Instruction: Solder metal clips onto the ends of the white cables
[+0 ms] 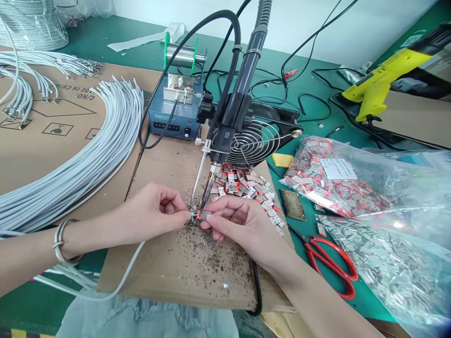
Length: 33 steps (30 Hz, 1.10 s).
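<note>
1 plug held at the iron, many more lying loose

A small metal plug (205, 215) is held at the tip of the soldering iron (225, 134), over the middle of the cardboard (158, 277). It is pinched between the thumb and fingers of the right hand (239, 218). The fingertips of the left hand (160, 209) are closed on the end of a white cable (129, 265), right beside the plug. Whether these 2 parts are already joined cannot be told at this size.

The work is judged to be partway through. At the far left, bunches of cables (52, 58) are seen with metal plugs on their ends, and these appear done. In the large bundle (116, 122), no plugs can be made out on the tips, so those cables are probably left to do. Loose plugs (243, 183) are heaped behind the right hand, and more are kept in a bag (317, 173) at the right.
</note>
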### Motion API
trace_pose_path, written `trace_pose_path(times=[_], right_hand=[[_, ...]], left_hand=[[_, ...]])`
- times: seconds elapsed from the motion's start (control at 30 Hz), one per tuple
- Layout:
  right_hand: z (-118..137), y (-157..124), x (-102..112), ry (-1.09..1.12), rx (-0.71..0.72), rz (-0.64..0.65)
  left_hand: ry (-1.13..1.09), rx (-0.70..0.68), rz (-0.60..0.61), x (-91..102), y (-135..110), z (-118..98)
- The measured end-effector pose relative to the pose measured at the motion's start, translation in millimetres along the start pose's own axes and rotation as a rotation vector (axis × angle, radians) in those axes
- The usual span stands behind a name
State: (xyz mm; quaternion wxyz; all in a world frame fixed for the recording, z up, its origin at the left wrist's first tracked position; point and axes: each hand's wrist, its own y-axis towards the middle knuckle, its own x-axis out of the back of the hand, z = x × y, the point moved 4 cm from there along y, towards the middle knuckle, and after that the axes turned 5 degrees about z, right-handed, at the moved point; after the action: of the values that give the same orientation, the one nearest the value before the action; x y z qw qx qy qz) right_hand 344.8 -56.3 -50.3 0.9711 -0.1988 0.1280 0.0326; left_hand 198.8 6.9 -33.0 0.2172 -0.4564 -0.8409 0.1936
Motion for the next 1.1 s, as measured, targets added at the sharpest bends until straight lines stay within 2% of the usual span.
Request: trace_pose_path(times=[0.7, 1.1], right_hand=[[1.4, -2.6, -0.2, -0.026, 0.023, -0.021], [-1.4, -1.9, 2.1, 0.034, 0.051, 0.040]], left_hand=[[-0.012, -0.012, -0.003, 0.6, -0.2, 0.7], [-0.009, -0.006, 0.010, 0.4, 1.3, 0.9]])
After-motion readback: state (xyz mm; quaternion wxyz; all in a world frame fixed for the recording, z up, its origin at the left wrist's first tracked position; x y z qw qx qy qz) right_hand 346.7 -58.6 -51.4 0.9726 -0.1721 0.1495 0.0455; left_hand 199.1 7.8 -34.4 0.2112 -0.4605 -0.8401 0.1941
